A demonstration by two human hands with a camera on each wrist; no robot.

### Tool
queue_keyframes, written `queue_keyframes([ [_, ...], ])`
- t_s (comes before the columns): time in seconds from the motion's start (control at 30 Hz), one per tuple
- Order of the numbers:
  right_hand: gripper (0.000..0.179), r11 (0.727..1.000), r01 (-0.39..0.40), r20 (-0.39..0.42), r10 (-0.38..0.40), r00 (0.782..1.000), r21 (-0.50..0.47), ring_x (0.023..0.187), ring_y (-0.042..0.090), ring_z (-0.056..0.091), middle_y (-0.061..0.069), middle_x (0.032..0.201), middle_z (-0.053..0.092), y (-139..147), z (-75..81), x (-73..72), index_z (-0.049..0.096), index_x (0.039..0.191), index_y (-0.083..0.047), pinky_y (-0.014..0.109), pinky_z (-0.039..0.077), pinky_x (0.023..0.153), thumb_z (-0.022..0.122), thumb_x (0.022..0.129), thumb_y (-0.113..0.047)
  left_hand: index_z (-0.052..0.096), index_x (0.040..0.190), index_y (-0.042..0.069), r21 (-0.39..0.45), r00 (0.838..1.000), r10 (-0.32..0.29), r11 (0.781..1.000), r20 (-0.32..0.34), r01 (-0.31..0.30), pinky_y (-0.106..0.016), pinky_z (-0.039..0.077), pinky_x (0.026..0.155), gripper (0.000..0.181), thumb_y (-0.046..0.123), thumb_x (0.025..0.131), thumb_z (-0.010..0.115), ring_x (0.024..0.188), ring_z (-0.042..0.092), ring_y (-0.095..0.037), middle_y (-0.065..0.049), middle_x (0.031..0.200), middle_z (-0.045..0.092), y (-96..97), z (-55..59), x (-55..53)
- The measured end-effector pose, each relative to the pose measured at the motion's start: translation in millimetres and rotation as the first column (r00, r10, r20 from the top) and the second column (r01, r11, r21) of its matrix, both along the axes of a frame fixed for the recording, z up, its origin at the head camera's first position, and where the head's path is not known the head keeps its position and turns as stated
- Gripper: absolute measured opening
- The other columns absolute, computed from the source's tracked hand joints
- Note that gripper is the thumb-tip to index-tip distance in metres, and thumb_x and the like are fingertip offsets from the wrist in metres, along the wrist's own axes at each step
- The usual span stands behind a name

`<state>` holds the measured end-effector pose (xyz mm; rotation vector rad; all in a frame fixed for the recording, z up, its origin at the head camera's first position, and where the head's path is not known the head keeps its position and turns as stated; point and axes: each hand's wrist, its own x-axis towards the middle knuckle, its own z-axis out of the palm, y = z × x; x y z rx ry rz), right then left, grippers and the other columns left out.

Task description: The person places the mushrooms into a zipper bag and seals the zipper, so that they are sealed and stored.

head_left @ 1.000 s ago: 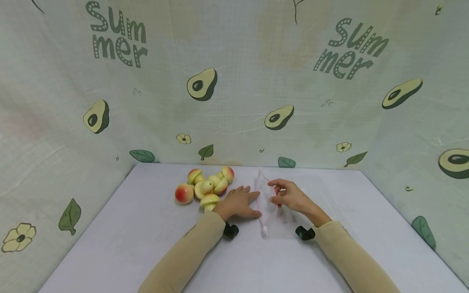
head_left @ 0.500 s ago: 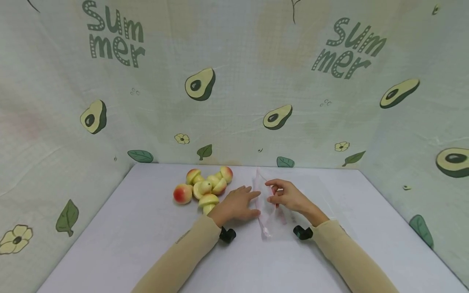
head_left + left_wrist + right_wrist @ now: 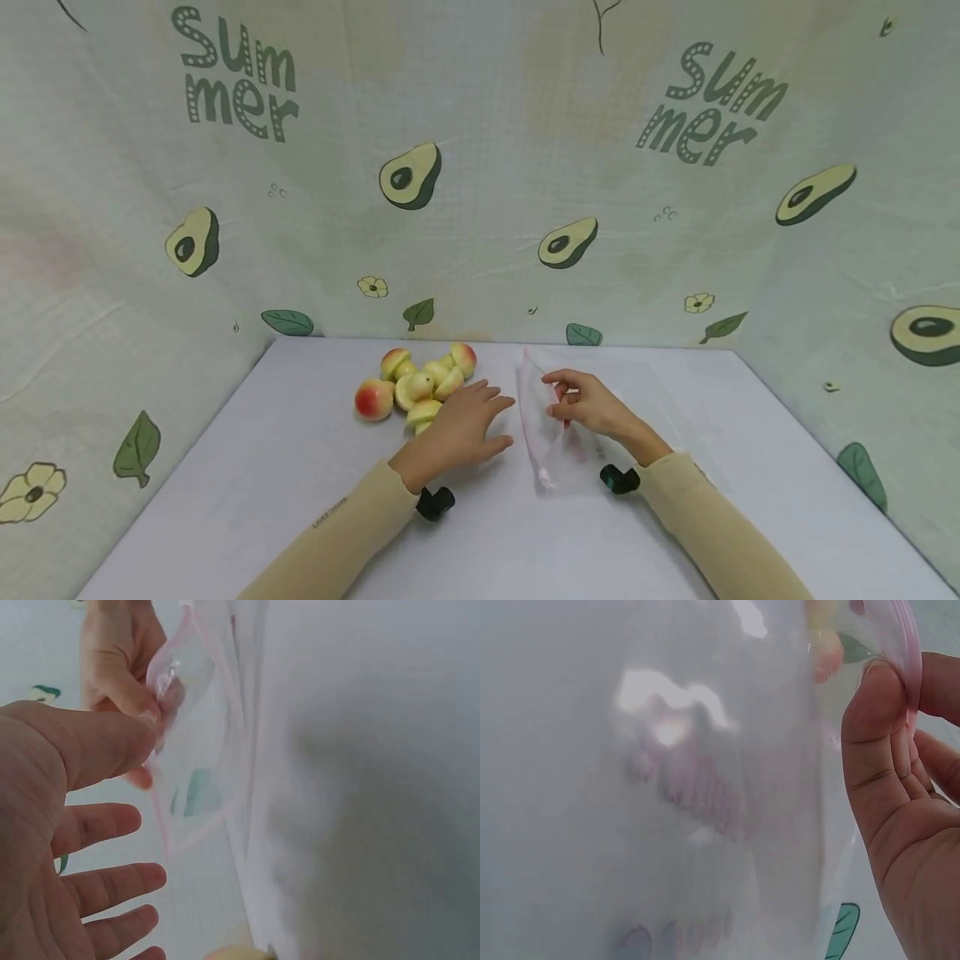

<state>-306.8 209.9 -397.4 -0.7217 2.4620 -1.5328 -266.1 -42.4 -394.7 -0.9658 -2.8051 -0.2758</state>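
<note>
A clear zip bag (image 3: pixel 536 433) with a pink rim lies on the white table, its mouth facing left. My right hand (image 3: pixel 592 404) pinches one side of the rim between thumb and fingers and lifts it, as the right wrist view also shows at the pink strip (image 3: pixel 911 667). The mouth gapes in the left wrist view. My left hand (image 3: pixel 457 429), fingers spread and holding nothing, hovers left of the bag, apart from it. Beside that hand lies a pile of yellow mushroom-shaped pieces (image 3: pixel 416 385) with reddish caps, partly hidden by it.
A fabric backdrop (image 3: pixel 480 208) printed with avocados and leaves rises behind the table (image 3: pixel 300 467) and along both sides. A dark wrist camera (image 3: pixel 435 503) sits by the left cuff and another camera (image 3: pixel 619 478) by the right. Faint printing shows on the bag.
My left hand has come away from the bag's rim and moved left toward the pile. The right hand keeps its pinch, and the bag mouth stands a little wider.
</note>
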Motion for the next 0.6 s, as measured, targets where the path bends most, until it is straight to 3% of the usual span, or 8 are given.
queue_keyframes([
  [0.2, 0.045, 1.000, -0.003, 0.021, 0.002, 1.000, 0.006, 0.062, 0.025, 0.056, 0.026, 0.090, 0.047, -6, 18.6, 13.4, 0.049, 0.125, 0.011, 0.036, 0.052, 0.057, 0.065, 0.083, 0.008, 0.057, 0.131, 0.013, 0.039, 0.998, 0.002, 0.999, -0.059, 0.000, -0.045, 0.028, 0.110, 0.054, 0.039, 0.085, 0.068, 0.132, 0.039, -0.035, -0.013, 0.135, 0.052, -23.9, 0.6, 3.5],
  [0.4, 0.045, 1.000, -0.003, 0.018, 0.003, 1.000, -0.004, 0.062, 0.026, 0.056, 0.027, 0.090, 0.047, -6, 21.8, 16.8, 0.050, 0.125, 0.010, 0.037, 0.052, 0.058, 0.066, 0.083, 0.008, 0.057, 0.130, 0.012, 0.078, 0.996, -0.001, 0.997, -0.085, 0.008, -0.048, 0.030, 0.108, 0.055, 0.034, 0.082, 0.072, 0.132, 0.039, -0.036, -0.015, 0.136, 0.051, -44.5, 0.7, 6.0],
  [0.6, 0.045, 1.000, -0.014, 0.002, 0.014, 1.000, -0.004, 0.062, 0.025, 0.057, 0.022, 0.089, 0.048, -4, 19.9, 15.7, 0.050, 0.125, 0.011, 0.040, 0.053, 0.058, 0.066, 0.083, 0.008, 0.057, 0.131, 0.012, 0.171, 0.997, 0.045, 0.985, -0.056, -0.034, -0.050, 0.030, 0.108, 0.057, 0.030, 0.080, 0.075, 0.132, 0.038, -0.035, -0.013, 0.138, 0.050, -67.7, 3.3, 12.2],
])
